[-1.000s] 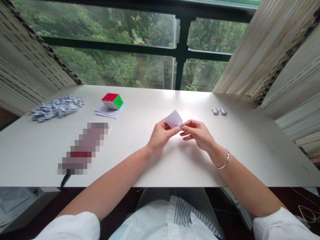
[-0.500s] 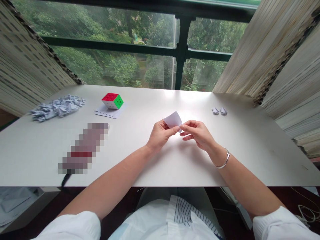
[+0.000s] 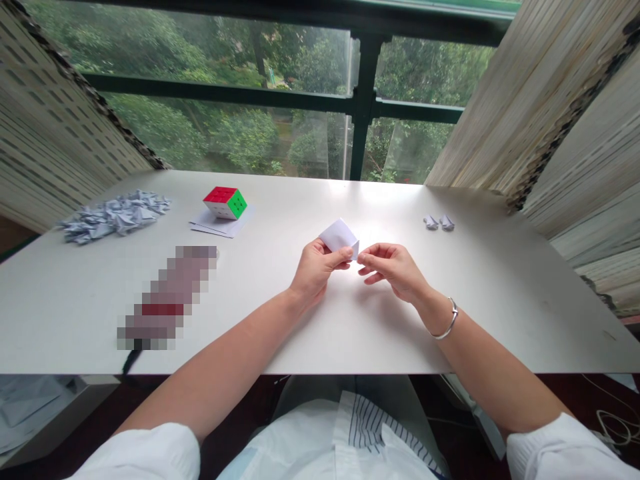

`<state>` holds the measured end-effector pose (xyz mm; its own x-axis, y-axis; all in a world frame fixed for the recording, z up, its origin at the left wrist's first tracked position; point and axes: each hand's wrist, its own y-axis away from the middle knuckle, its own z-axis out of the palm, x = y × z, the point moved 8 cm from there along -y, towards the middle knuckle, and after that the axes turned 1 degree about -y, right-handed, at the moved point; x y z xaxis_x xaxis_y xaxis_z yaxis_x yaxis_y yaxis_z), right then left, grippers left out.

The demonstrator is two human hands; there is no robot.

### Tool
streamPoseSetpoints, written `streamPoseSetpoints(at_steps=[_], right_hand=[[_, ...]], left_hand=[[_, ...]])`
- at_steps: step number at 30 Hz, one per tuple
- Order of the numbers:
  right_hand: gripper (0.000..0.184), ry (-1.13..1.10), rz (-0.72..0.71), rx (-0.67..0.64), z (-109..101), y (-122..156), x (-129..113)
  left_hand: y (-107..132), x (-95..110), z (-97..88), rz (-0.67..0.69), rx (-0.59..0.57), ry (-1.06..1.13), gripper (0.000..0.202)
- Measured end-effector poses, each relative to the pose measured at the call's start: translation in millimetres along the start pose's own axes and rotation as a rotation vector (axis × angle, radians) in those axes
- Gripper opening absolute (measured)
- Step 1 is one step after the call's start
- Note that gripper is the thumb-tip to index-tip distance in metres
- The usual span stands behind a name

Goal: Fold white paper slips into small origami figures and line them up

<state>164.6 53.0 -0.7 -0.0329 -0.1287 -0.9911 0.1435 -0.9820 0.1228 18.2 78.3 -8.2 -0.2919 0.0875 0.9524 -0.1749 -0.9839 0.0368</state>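
white table (image 3: 500,300) by the window: at frame middle the left hand (image 3: 315,270) pinches a folded paper (image 3: 340,235), the right hand (image 3: 395,270) has fingertips pressed together just beside its corner. better to align the edges before creasing, i think.

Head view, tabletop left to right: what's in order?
In order: pile of folded paper pieces → puzzle cube → left hand → white paper it pinches → right hand → two small folded paper pieces.

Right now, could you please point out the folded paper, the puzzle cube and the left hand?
folded paper (image 3: 340,236), head view, white upper face.
puzzle cube (image 3: 223,195), head view, red top face.
left hand (image 3: 315,270), head view, back of hand.
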Motion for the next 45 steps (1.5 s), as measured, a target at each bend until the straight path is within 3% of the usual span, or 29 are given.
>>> streamPoseSetpoints(at_steps=[6,16,22,29,37,41,45], right_hand=[[0.028,0.104,-0.051,0.040,5,1,-1],[0.038,0.020,0.000,0.027,11,2,2],[0.036,-0.016,-0.066,-0.033,16,4,-1],[0.025,-0.093,-0.070,0.018,15,3,0],[0.034,-0.030,-0.136,-0.015,17,3,-1],[0.034,-0.031,-0.171,-0.019,15,4,-4],[0.034,-0.029,-0.191,-0.007,13,4,-7]], left_hand=[[4,1,5.9,0.031,-0.015,-0.016,0.037],[3,6,1.7,0.109,0.038,0.036,0.034],[3,7,3.9,0.108,0.047,0.048,0.032],[6,7,10.0,0.114,-0.002,0.091,0.028],[5,8,7.8,0.131,0.017,0.099,0.028],[5,5,9.2,0.112,-0.022,0.123,0.028],[6,-3,13.8,0.010,-0.105,0.138,0.025]])
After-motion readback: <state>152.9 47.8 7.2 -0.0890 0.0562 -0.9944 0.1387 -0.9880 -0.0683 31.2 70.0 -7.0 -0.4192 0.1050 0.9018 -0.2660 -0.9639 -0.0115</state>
